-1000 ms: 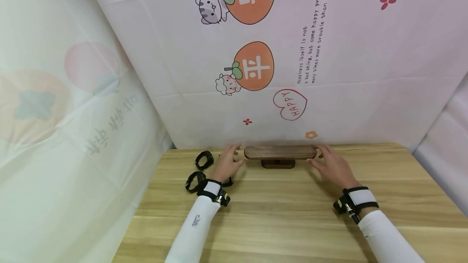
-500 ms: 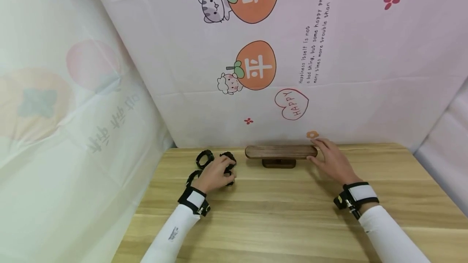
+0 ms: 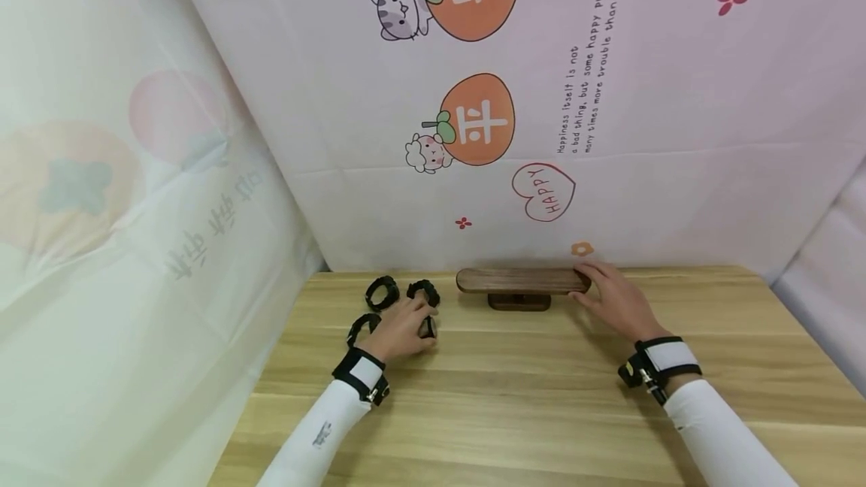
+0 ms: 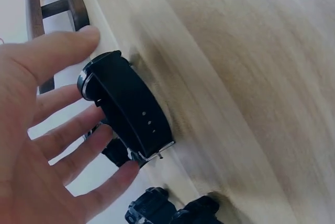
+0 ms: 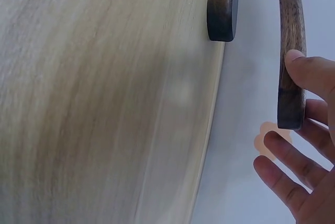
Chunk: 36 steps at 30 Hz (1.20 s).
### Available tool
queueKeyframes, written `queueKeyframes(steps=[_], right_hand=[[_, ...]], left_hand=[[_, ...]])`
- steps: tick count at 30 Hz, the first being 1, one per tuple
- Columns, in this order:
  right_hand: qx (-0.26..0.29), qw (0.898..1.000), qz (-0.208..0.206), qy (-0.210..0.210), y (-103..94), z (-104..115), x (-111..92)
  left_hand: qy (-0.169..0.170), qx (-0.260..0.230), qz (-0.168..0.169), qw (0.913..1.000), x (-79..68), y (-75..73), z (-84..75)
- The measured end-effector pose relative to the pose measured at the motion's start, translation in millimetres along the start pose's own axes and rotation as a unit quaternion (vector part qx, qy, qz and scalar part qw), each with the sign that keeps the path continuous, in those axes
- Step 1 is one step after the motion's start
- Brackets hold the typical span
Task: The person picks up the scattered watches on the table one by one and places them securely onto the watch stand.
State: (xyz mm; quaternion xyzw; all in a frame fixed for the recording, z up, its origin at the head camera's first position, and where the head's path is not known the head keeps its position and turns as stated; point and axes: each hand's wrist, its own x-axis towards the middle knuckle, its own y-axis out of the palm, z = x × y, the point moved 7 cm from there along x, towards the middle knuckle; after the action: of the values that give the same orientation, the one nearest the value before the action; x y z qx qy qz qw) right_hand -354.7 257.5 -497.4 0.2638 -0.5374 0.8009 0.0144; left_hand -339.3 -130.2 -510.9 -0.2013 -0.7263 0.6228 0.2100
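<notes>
My left hand is around a wristwatch with a black strap, which stands on its side on the table. Its fingertips lie close behind the strap, while the thumb is spread apart from the watch in the left wrist view. On the other side, my right hand pinches the right end of a dark wooden T-shaped stand between thumb and index finger. The other fingers extend free below the bar. The stand's bar is level, and its small base rests on the table.
More black watches lie near my left hand: one at the back left, one beyond the fingers, and one partly hidden by the hand. The wood-grain table meets a printed white curtain at its back edge.
My left hand has left the stand's left end and moved left and toward me, to the watches; in the last half second it shifts little. My right hand stays at the stand's right end.
</notes>
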Motion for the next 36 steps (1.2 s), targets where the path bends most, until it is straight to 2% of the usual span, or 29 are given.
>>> queueKeyframes(steps=[16,25,36], right_hand=[[0.013,1.000,0.011,0.019,-0.8,0.5,-1.8],[0.013,0.999,0.018,0.026,0.0,4.1,-1.0],[0.012,1.000,0.006,0.018,-0.5,4.8,-1.1]], left_hand=[[-0.027,-0.016,0.009,0.9995,-4.4,6.2,0.6],[-0.031,0.017,0.001,0.9994,-4.1,7.2,-1.6],[-0.034,0.022,0.001,0.9992,-3.7,5.2,-4.5]])
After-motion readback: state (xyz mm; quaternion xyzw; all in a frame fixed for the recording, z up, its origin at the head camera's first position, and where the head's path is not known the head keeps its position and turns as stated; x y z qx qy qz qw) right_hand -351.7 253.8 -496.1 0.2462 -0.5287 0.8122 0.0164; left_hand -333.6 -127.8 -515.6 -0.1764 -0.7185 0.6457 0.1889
